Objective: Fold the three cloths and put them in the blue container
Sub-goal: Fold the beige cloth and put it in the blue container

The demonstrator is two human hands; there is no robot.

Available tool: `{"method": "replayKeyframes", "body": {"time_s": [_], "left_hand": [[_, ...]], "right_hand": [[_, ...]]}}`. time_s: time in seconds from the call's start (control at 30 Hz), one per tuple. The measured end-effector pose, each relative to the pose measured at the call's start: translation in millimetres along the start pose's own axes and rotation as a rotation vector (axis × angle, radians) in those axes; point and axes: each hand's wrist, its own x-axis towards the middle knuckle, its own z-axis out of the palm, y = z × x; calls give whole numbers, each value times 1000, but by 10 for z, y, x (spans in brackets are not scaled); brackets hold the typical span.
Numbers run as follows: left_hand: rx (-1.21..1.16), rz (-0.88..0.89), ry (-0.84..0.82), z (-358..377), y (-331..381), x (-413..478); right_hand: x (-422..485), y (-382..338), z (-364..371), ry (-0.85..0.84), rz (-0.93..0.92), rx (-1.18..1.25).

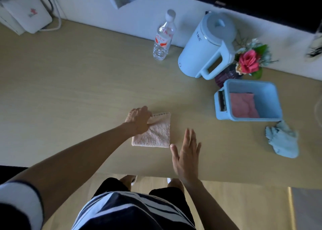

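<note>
A folded pale pink cloth (156,134) lies on the wooden table near its front edge. My left hand (139,119) rests on the cloth's upper left corner, fingers curled against it. Just right of the cloth hovers my right hand (187,151), flat with fingers apart and holding nothing. The blue container (269,97) stands at the right, with a folded darker pink cloth (243,105) lying inside. A crumpled light blue cloth (283,140) sits on the table below the container.
A light blue kettle (207,45), a clear water bottle (163,38) and a flower pot (247,62) stand along the back wall. A white device (24,12) with cables sits at the far left. The table's front edge (113,173) runs just before my legs.
</note>
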Motion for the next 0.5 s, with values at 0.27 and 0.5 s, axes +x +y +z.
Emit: {"method": "replayKeyframes", "body": {"time_s": [0.27, 0.5], "left_hand": [[-754, -35, 34, -663, 490, -131], [-1323, 99, 275, -1179, 1463, -125]], "right_hand": [[180, -14, -562, 40, 60, 481], [702, 161, -1434, 58, 298, 1287]]}}
